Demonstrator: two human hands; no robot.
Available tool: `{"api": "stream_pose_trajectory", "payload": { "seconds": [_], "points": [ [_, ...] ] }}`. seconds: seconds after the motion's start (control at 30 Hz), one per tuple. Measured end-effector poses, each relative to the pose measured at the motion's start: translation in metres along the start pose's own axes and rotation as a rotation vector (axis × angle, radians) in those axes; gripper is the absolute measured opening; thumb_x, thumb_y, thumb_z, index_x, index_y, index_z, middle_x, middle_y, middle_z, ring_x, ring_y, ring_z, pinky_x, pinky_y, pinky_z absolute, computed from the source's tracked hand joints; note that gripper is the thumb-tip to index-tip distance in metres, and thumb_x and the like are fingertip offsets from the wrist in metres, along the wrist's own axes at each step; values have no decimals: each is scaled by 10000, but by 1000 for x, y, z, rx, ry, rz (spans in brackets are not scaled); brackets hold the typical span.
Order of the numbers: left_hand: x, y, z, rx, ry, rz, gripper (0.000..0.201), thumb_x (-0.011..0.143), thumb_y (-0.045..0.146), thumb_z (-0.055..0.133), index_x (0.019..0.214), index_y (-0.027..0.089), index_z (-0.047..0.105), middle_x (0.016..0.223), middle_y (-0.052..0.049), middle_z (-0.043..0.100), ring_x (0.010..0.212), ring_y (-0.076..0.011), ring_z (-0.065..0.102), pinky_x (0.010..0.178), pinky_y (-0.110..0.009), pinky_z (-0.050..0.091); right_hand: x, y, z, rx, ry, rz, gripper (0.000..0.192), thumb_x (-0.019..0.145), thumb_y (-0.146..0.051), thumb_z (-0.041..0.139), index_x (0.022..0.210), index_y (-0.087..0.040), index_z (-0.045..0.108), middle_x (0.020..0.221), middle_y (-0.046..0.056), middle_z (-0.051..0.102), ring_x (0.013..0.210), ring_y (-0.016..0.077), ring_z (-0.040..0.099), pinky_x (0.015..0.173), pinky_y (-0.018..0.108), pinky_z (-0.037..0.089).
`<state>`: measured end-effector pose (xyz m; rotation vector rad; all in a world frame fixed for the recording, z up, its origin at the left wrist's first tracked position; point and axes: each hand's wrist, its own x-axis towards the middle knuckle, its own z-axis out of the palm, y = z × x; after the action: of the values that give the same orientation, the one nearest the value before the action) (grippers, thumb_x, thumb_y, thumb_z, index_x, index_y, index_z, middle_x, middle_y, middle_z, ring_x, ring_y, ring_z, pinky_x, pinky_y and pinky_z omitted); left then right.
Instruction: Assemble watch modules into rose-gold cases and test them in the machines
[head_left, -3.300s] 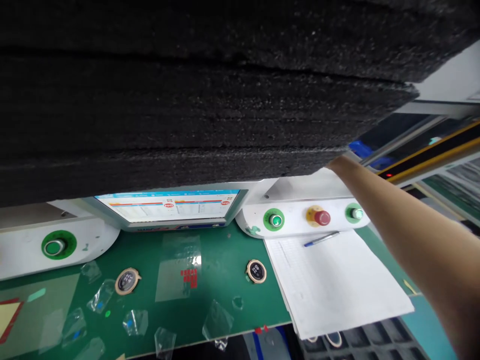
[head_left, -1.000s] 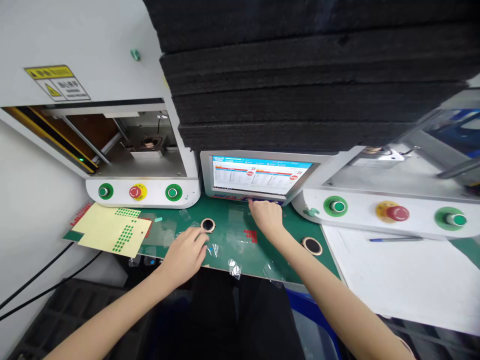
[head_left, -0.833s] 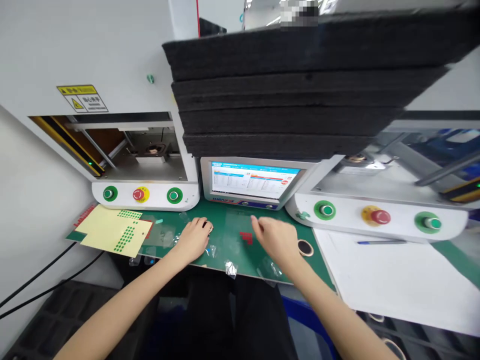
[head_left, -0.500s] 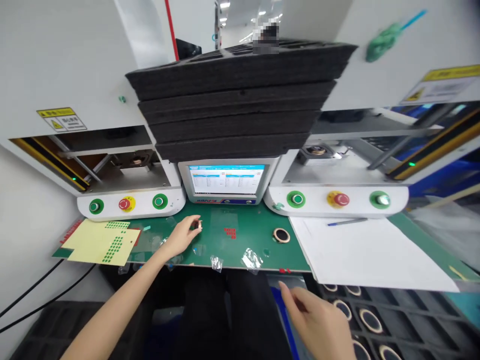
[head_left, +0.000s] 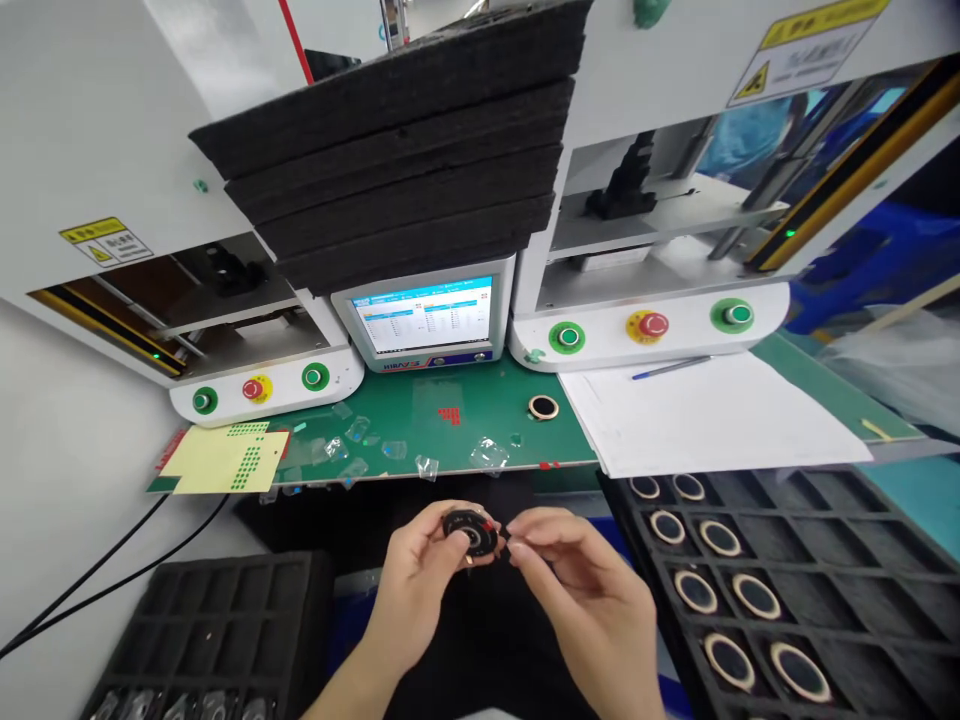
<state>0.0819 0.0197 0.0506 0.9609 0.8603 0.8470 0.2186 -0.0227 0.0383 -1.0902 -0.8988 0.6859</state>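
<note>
Near the lower centre of the frame, the left hand (head_left: 424, 575) grips a dark disc (head_left: 472, 533), its thumb laid over the face and the other fingers behind it, and the disc is held tilted, clear of the table (head_left: 499, 398). A small red patch (head_left: 488, 525) shows at the disc's upper right. The right hand (head_left: 589, 590) comes in from the right, thumb and fingertips pinched on a small dark tab (head_left: 505, 535) at the disc's edge; whether the tab is joined to the disc cannot be told. Above the hands, clear films (head_left: 491, 455) lie scattered along the front of the table, with a gold-rimmed watch (head_left: 543, 407) flat near the papers (head_left: 712, 420), on which a pen (head_left: 671, 368) rests. Yellow sheets (head_left: 225, 460) lie at the left end. A lit screen (head_left: 424, 318) stands at the centre between two white machines (head_left: 622, 335), under a stack of black foam (head_left: 405, 160). At lower right, a black tray (head_left: 847, 580) holds eight gold-rimmed watches (head_left: 756, 596) in two columns; another tray (head_left: 225, 597) sits at lower left, with wrapped parts (head_left: 180, 706) in its bottom row.
</note>
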Motion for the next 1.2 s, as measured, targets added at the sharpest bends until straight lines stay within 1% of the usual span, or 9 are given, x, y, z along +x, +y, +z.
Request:
{"api": "stream_pose_trajectory", "payload": {
  "seconds": [0.23, 0.4, 0.5, 0.6, 0.77, 0.83, 1.0, 1.1, 1.2],
  "points": [
    [-45, 11, 6, 392, -74, 254, 152, 958, 307, 640, 1046, 265, 756, 932, -19, 777, 794, -153, 728, 737, -180, 573, -17, -27, -11, 194, -108, 37, 194, 740, -63, 751, 718, -230, 655, 706, -6, 697, 651, 126, 692, 590, 179, 585],
    [-66, 23, 10, 716, -79, 462, 253, 968, 178, 592, 1156, 288, 721, 1032, -20, 775, 909, -176, 731, 808, -203, 550, -31, -44, -15, 42, -106, -176, 244, 753, 7, 708, 718, -228, 654, 731, -8, 720, 682, 131, 696, 635, 200, 591],
    [-76, 30, 13, 820, -105, 601, 311, 963, 123, 572, 1215, 268, 681, 1058, -38, 769, 912, -186, 729, 811, -228, 553, -37, -54, -16, 2, -109, -281, 270, 756, 39, 689, 768, -229, 660, 741, -1, 717, 676, 143, 692, 612, 219, 589],
    [-82, 36, 15, 864, -166, 709, 289, 989, 144, 540, 1244, 232, 644, 1065, -58, 762, 904, -179, 722, 810, -235, 555, -38, -59, -21, 24, -188, -333, 290, 763, 64, 660, 834, -217, 657, 766, 22, 703, 694, 159, 687, 613, 246, 589],
    [-87, 43, 15, 892, -288, 657, 232, 1032, 247, 502, 1201, 194, 653, 984, -44, 757, 853, -133, 698, 782, -183, 534, -38, -55, -39, 66, -472, -285, 221, 857, 2, 610, 897, -216, 603, 796, 16, 625, 718, 126, 632, 627, 234, 543],
    [-88, 43, 17, 872, -337, 639, 245, 1046, 272, 476, 1201, 196, 650, 1022, -44, 758, 875, -126, 696, 802, -174, 528, -39, -53, -44, 97, -527, -249, 203, 884, -24, 594, 891, -225, 566, 794, 4, 594, 719, 117, 604, 623, 228, 522],
    [-87, 36, 20, 837, -319, 629, 244, 1035, 244, 503, 1239, 216, 633, 1028, -34, 752, 882, -125, 688, 802, -180, 522, -45, -51, -44, 95, -395, -327, 252, 849, 33, 565, 846, -214, 517, 781, -3, 574, 716, 124, 601, 623, 249, 527],
    [-86, 31, 19, 800, -300, 643, 250, 1029, 228, 515, 1256, 239, 619, 1052, -34, 748, 898, -137, 689, 801, -202, 531, -47, -53, -40, 80, -266, -419, 332, 781, 102, 575, 932, -193, 572, 850, 27, 639, 779, 141, 658, 660, 256, 573],
    [-85, 28, 19, 797, -285, 687, 249, 1032, 226, 508, 1256, 232, 616, 1074, -40, 749, 906, -139, 694, 811, -206, 534, -47, -55, -38, 40, -240, -487, 385, 749, 133, 584, 999, -160, 609, 890, 51, 695, 811, 146, 696, 698, 249, 599]
  ]
}}
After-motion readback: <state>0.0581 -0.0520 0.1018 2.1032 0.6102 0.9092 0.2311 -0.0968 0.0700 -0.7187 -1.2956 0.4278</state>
